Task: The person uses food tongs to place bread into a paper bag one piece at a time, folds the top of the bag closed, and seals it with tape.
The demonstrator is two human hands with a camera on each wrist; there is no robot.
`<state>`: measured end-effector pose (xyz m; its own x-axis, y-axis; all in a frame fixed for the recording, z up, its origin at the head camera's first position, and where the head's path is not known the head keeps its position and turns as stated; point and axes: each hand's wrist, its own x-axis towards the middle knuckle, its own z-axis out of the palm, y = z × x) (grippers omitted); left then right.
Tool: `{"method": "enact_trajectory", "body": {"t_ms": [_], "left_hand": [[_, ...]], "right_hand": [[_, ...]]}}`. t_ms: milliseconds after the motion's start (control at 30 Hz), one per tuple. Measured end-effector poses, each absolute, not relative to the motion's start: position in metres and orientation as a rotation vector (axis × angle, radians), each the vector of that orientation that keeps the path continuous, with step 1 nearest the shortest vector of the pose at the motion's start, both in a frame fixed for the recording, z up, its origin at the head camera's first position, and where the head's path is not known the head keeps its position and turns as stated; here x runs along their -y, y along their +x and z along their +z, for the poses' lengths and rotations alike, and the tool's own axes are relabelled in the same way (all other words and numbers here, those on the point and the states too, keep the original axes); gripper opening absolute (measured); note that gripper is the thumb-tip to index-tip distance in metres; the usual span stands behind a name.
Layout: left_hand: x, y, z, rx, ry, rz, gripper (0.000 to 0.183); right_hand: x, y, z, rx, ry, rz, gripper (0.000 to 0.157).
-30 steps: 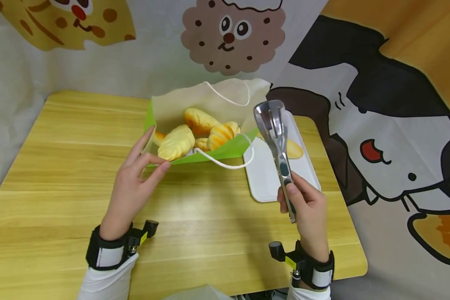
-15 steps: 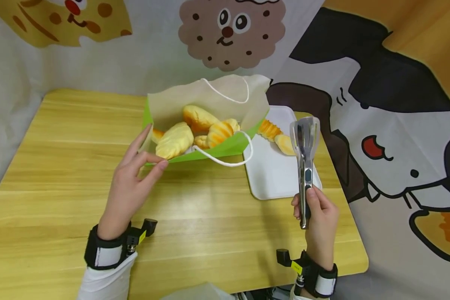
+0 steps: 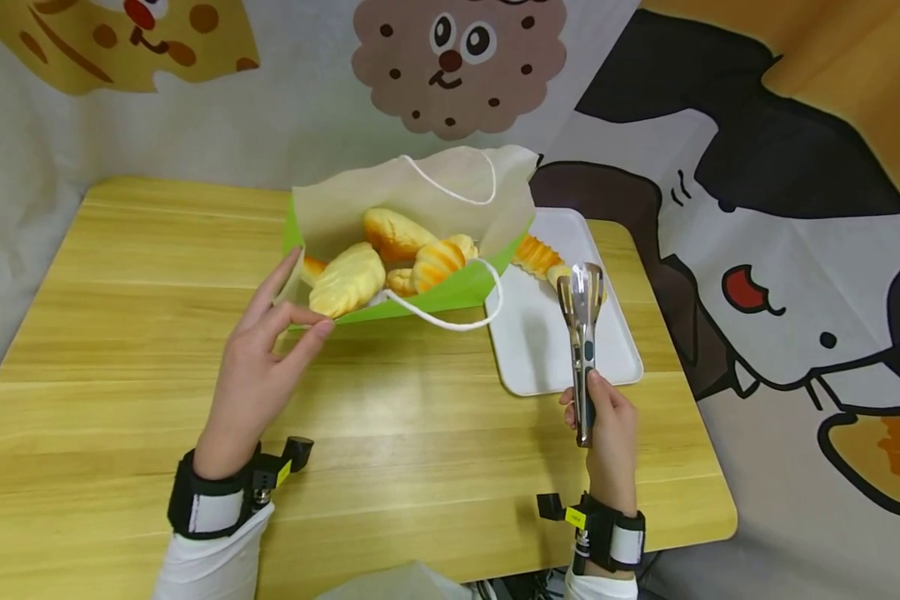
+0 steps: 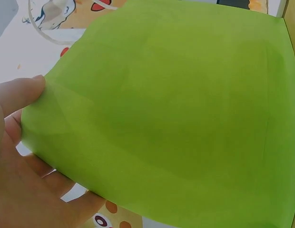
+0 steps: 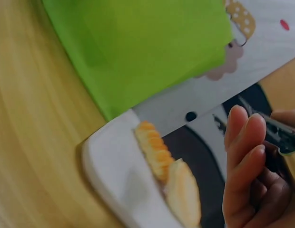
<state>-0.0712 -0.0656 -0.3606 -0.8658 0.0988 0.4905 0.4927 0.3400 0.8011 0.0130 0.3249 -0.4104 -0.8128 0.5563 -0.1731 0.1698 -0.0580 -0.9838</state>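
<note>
My left hand [image 3: 258, 375] pinches the near left rim of a green paper bag [image 3: 457, 298], thumb outside and fingers inside. Several breads lie in the bag, among them a pale oval one [image 3: 348, 279] and a striped one [image 3: 438, 267]. My right hand [image 3: 609, 429] grips metal serving tongs [image 3: 581, 342] by the handle; their ends stand slightly apart over the white tray [image 3: 525, 358]. On the tray lie a ridged bread [image 5: 154, 149] and a pale bread slice [image 5: 183, 194]. In the head view the tongs partly hide the slice; I cannot tell whether they touch it.
The wooden table [image 3: 390, 467] carries the bag at its back middle and the tray right beside it. White cord handles [image 3: 450, 325] loop from the bag's rims. Printed cloth [image 3: 772, 275] hangs behind and to the right.
My right hand swung the tongs rightward from beside the bag, then back left and lower over the slice. The tong ends now show a gap. My left hand stays at the bag's rim.
</note>
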Motion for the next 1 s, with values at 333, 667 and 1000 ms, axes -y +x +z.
{"method": "enact_trajectory", "body": {"t_ms": [333, 667, 1000], "left_hand": [[0.067, -0.072, -0.362, 2.261, -0.516, -1.535, 0.006], [0.068, -0.071, -0.362, 2.255, -0.541, -1.534, 0.007], [0.069, -0.072, -0.363, 2.257, -0.537, -1.541, 0.007]], "right_hand": [[-0.329, -0.009, -0.437, 2.217, -0.899, 1.910, 0.060], [-0.340, -0.038, -0.450, 2.069, -0.900, 2.098, 0.051], [-0.341, -0.052, -0.453, 1.950, -0.929, 2.124, 0.054]]}}
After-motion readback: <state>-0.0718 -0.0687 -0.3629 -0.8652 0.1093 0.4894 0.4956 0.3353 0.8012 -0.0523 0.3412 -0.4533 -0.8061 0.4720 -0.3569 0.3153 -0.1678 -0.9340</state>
